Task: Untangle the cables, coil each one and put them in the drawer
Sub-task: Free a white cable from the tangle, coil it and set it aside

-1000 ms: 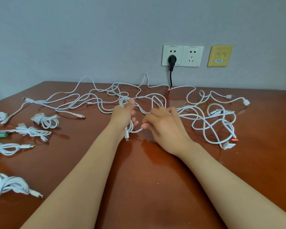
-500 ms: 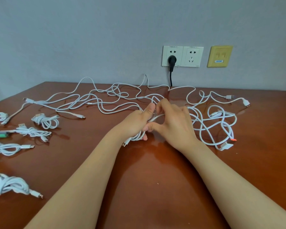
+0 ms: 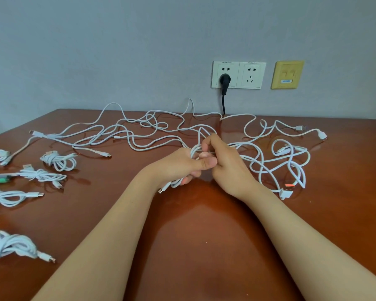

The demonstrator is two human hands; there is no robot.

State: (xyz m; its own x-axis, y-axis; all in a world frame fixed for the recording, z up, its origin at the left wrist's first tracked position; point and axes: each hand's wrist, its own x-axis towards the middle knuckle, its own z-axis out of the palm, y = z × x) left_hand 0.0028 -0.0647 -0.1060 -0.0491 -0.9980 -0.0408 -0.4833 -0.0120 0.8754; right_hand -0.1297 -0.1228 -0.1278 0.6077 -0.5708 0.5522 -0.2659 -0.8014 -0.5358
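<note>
Hands have drawn together over the desk (image 3: pixel 204 224): left hand (image 3: pixel 178 166) clamps its fingers on a half-wound cable (image 3: pixel 193 149), right hand (image 3: pixel 230 166) pinching its strand. A hard tug could tighten the tangle (image 3: pixel 148 124).

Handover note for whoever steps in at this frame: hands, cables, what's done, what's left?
Left hand grips a half-wound cable. Right hand pinches a strand at that coil.
Tangle of white cables lies across the far table; coiled bundles sit at the left.
Done: those bundles. Left: finish this coil, untangle and coil the rest, stow all; no drawer in view.
</note>
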